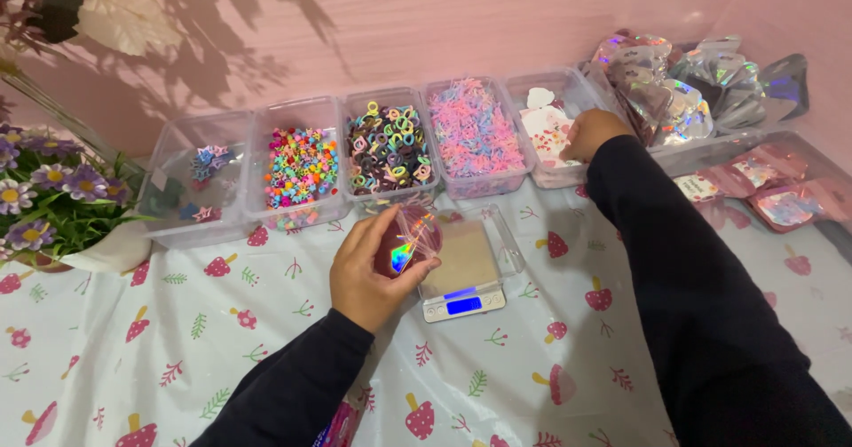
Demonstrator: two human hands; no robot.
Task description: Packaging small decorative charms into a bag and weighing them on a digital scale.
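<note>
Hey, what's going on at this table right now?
A person in dark sleeves works at a table with a mushroom-print tablecloth. Their left hand holds a small holographic pouch open just above a small digital scale. Their right hand reaches into a clear bin of pale cut-out pieces. Beside it stand bins of pink hair ties, multicoloured elastic loops, bright tiny clips and a few star-shaped clips. A bin of more holographic pouches sits at the right.
</note>
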